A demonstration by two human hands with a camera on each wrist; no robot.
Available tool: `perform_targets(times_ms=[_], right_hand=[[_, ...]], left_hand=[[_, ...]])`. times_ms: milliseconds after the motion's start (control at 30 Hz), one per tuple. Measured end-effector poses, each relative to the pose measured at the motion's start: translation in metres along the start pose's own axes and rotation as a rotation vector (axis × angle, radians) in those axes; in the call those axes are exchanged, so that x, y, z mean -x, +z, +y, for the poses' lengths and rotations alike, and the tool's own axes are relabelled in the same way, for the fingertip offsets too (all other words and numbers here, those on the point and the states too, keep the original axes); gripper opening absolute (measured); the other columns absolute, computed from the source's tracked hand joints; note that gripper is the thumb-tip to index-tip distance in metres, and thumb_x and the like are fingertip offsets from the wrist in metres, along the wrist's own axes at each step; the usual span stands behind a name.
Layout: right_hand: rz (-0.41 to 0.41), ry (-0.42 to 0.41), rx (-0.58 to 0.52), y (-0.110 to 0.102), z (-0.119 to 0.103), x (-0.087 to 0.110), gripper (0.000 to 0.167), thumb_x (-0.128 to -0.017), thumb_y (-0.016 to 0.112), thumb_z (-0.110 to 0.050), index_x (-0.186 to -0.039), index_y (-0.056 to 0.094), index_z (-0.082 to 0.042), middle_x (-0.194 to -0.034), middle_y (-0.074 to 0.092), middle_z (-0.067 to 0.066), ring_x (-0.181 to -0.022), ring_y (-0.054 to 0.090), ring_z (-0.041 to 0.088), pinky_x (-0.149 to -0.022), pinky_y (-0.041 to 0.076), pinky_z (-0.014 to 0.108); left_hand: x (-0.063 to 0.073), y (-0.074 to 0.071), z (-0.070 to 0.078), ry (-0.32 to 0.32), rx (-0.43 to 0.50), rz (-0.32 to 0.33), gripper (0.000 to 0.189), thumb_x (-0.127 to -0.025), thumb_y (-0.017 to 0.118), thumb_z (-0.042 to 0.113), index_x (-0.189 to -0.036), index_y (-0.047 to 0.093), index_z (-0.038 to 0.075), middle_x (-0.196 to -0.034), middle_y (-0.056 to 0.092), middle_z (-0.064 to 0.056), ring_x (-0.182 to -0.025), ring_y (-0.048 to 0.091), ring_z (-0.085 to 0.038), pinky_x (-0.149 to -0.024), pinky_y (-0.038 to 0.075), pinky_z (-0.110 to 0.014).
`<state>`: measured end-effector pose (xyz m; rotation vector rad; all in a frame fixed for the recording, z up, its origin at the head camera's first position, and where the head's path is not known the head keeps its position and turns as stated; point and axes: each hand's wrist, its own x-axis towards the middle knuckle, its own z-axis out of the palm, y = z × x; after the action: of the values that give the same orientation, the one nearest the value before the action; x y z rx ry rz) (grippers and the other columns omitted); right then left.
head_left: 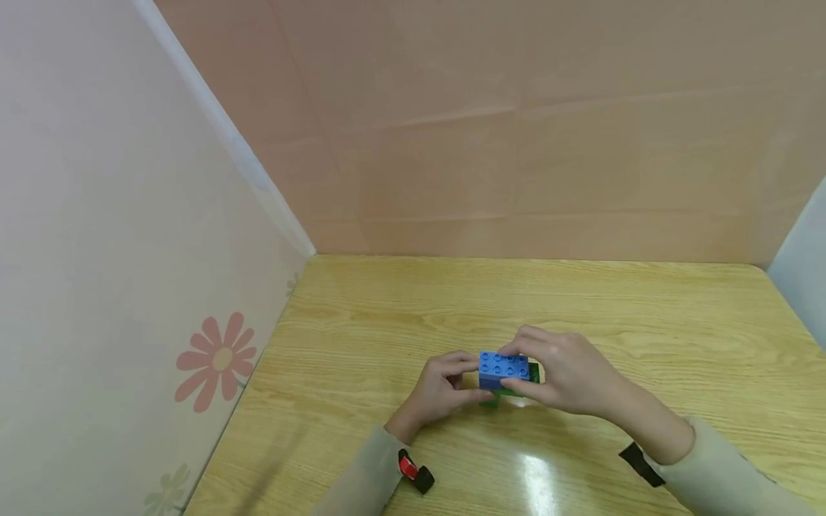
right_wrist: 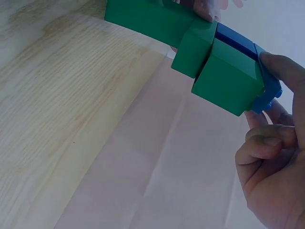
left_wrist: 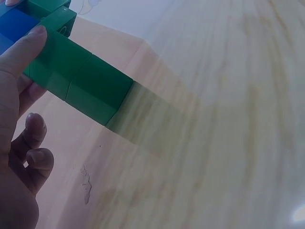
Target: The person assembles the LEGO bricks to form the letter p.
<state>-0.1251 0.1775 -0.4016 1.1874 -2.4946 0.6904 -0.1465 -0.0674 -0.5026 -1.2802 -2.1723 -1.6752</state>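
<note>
A stack of toy building bricks stands on the table, held between both hands. At its top is a blue studded brick [head_left: 493, 367], which my right hand [head_left: 571, 373] pinches between thumb and fingers. My left hand [head_left: 435, 390] pinches the stack from the left side, with its thumb against a green brick. Two green bricks [left_wrist: 101, 88] form a column reaching down to the tabletop in the left wrist view. Another green brick [right_wrist: 228, 78] sticks out sideways under the blue ones in the right wrist view. The fingers partly hide the stack's upper end.
The wood-grain table [head_left: 361, 308] meets a tan covered wall [head_left: 516, 165] at the back. A pale panel with a pink flower print [head_left: 222, 358] borders the left side. Another pale panel [head_left: 800, 265] stands at the right edge.
</note>
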Motion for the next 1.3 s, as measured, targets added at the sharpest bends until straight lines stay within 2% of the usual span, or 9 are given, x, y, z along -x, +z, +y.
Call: perform_targets(times_ms=[200, 367, 500, 633, 833, 933, 1067, 1200, 1300], right_hand=[[0.033, 0.008, 0.01, 0.001, 0.001, 0.003, 0.034, -0.082, 0.089, -0.029, -0.11, 0.075, -0.015, -0.101, 0.071, -0.007, -0.074, 0.06, 0.0, -0.058, 0.05, 0.019], [0.064, 0.038, 0.003, 0.002, 0.006, 0.003, 0.039, -0.081, 0.09, -0.029, -0.115, 0.075, -0.015, -0.108, 0.074, -0.004, -0.084, 0.069, 0.007, -0.065, 0.057, 0.028], [0.073, 0.054, 0.001, 0.002, 0.011, 0.002, 0.054, -0.079, 0.091, -0.035, -0.124, 0.071, -0.013, -0.113, 0.072, -0.002, -0.079, 0.067, 0.005, -0.06, 0.053, 0.024], [0.055, 0.068, 0.062, 0.002, 0.018, 0.007, 0.079, -0.072, 0.094, -0.046, -0.135, 0.064, -0.01, -0.125, 0.068, 0.002, -0.07, 0.063, 0.004, -0.053, 0.047, 0.02], [-0.041, 0.129, 0.12, 0.013, 0.03, 0.017, 0.102, -0.064, 0.099, -0.046, -0.146, 0.052, -0.007, -0.136, 0.057, 0.006, -0.05, 0.033, -0.004, -0.045, 0.034, 0.017], [-0.102, 0.187, 0.115, 0.021, 0.037, 0.022, 0.106, -0.063, 0.099, -0.045, -0.149, 0.048, -0.008, -0.136, 0.055, 0.007, -0.051, 0.035, -0.004, -0.047, 0.036, 0.018], [-0.162, 0.279, 0.054, 0.033, 0.047, 0.029, 0.106, -0.066, 0.098, -0.046, -0.151, 0.046, -0.008, -0.139, 0.055, 0.008, -0.056, 0.045, 0.001, -0.051, 0.043, 0.022], [-0.189, 0.366, -0.045, 0.045, 0.058, 0.036, 0.103, -0.068, 0.096, -0.05, -0.15, 0.049, -0.008, -0.143, 0.051, 0.007, -0.076, 0.058, 0.007, -0.063, 0.052, 0.029], [-0.205, 0.42, -0.102, 0.053, 0.065, 0.038, 0.104, -0.067, 0.096, -0.053, -0.15, 0.051, -0.008, -0.143, 0.05, 0.003, -0.085, 0.06, 0.012, -0.069, 0.053, 0.034]], left_hand=[[0.008, 0.009, -0.023, -0.016, -0.018, 0.013, 0.042, -0.078, 0.089, -0.003, -0.118, 0.075, -0.005, -0.104, 0.074, -0.01, -0.058, 0.049, -0.013, -0.051, 0.042, -0.018], [0.009, 0.01, -0.025, -0.07, -0.013, 0.03, 0.039, -0.082, 0.089, 0.006, -0.12, 0.076, 0.003, -0.104, 0.074, -0.003, -0.063, 0.05, -0.004, -0.053, 0.044, -0.018], [0.007, 0.009, -0.017, -0.163, 0.039, 0.046, 0.027, -0.09, 0.084, 0.014, -0.116, 0.078, 0.01, -0.102, 0.074, 0.002, -0.069, 0.053, -0.004, -0.057, 0.046, -0.021], [0.006, 0.008, -0.009, -0.274, 0.09, 0.062, 0.018, -0.095, 0.08, 0.021, -0.111, 0.079, 0.015, -0.099, 0.074, 0.006, -0.072, 0.055, -0.008, -0.061, 0.047, -0.024], [0.006, 0.011, -0.006, -0.454, 0.179, 0.065, 0.021, -0.095, 0.079, 0.025, -0.111, 0.08, 0.011, -0.094, 0.073, 0.007, -0.067, 0.056, -0.006, -0.057, 0.045, -0.022], [0.005, 0.014, -0.008, -0.538, 0.198, 0.043, 0.023, -0.095, 0.079, 0.027, -0.111, 0.08, 0.011, -0.088, 0.072, 0.008, -0.062, 0.054, -0.005, -0.053, 0.043, -0.02], [0.004, 0.018, -0.011, -0.605, 0.154, 0.031, 0.026, -0.094, 0.079, 0.033, -0.107, 0.081, 0.011, -0.088, 0.072, 0.008, -0.069, 0.059, -0.004, -0.058, 0.047, -0.022], [0.003, 0.022, -0.012, -0.655, 0.072, 0.045, 0.035, -0.092, 0.081, 0.039, -0.109, 0.081, 0.009, -0.095, 0.075, 0.009, -0.083, 0.067, -0.004, -0.071, 0.055, -0.025], [0.003, 0.023, -0.011, -0.673, -0.009, 0.051, 0.043, -0.091, 0.08, 0.046, -0.112, 0.08, 0.008, -0.097, 0.076, 0.01, -0.084, 0.069, -0.002, -0.074, 0.056, -0.025]])
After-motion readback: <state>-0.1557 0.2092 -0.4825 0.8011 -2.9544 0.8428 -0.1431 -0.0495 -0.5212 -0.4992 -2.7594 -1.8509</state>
